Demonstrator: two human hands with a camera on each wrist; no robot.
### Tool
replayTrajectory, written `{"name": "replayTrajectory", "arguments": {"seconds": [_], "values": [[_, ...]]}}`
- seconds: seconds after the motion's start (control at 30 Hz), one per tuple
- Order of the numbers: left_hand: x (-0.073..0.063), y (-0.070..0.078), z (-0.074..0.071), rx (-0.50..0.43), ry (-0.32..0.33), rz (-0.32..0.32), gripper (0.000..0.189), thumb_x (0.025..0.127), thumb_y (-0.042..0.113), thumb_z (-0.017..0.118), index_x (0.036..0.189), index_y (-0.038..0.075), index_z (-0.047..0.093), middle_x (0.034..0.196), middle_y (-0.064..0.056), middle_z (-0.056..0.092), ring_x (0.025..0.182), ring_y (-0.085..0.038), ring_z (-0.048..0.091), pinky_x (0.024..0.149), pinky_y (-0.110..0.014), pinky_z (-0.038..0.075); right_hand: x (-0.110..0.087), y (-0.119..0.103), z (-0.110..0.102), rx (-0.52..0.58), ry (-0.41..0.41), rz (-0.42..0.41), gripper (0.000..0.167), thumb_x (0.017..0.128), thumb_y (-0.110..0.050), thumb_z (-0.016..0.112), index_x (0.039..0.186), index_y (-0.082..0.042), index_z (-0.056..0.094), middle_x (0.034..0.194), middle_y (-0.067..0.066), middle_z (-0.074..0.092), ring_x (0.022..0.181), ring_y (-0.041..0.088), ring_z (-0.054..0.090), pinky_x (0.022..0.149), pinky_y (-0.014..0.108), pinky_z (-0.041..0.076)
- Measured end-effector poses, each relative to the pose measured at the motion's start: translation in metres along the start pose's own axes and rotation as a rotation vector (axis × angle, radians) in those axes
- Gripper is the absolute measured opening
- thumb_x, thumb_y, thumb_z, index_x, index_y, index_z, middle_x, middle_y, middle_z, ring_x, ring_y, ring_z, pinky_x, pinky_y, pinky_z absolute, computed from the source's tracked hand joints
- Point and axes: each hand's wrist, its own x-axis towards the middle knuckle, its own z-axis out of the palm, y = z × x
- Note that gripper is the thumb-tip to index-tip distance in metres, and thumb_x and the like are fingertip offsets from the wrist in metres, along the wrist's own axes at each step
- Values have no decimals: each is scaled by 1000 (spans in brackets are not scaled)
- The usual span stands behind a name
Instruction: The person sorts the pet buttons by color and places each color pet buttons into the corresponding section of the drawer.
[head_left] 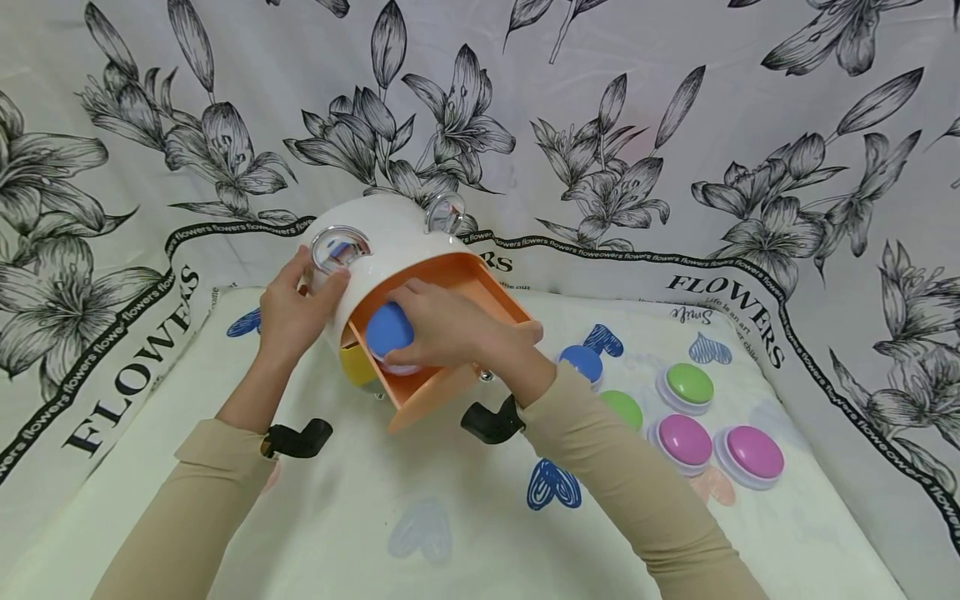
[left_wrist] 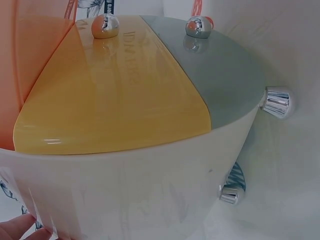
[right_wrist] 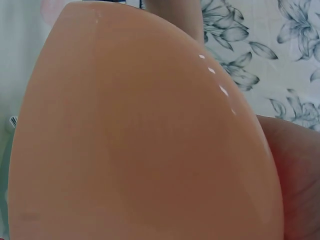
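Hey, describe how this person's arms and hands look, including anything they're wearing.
The bare left hand and bare right hand emerge from a plain tan left sleeve and matching right sleeve. Near each cuff juts a black, bent, tube-like attachment. No cables show.

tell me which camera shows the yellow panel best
The left wrist view: the yellow panel fills much of the frame, its face and silver knob in plain sight. The head view shows only a small part of it, beside the orange drawer; the right wrist view shows none.
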Motion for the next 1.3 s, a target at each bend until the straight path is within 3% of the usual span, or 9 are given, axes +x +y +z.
{"name": "replayTrajectory", "arguments": {"seconds": [0.43, 0.8, 1.17, 1.3], "values": [[1, 0, 0, -8, 5, 9, 67, 85, 46, 58, 140, 11, 41, 149, -1, 28, 137, -16, 26, 108, -40, 33, -2, 2, -4, 3, -88, -8, 68, 82, -37, 64, 139, -12, 37, 129, 6, 43, 110, 18, 49, 96, 31, 46], [0, 2, -1, -6, -3, 16, 69, 85, 46, 57, 141, 9, 38, 150, -3, 27, 137, -19, 25, 108, -42, 32, -3, 2, -6, -5, -138, -4, 70, 83, -36, 65, 142, -14, 34, 135, 6, 39, 114, 19, 48, 97, 32, 46], [0, 2, -1, 7, -5, 15, 70, 85, 47, 57, 141, 9, 37, 150, -3, 27, 137, -20, 25, 108, -43, 32, -12, 13, -14, 94, 5, 5, 61, 88, -37, 60, 140, -14, 38, 138, 2, 43, 121, 15, 45, 98, 27, 44], [0, 1, 0, 6, -3, 18, 70, 85, 47, 57, 142, 10, 37, 150, -3, 28, 137, -20, 26, 107, -43, 33, -20, 22, -21, 104, 108, -2, 55, 88, -35, 60, 136, -12, 45, 135, 0, 49, 123, 15, 45, 100, 29, 42]]}}
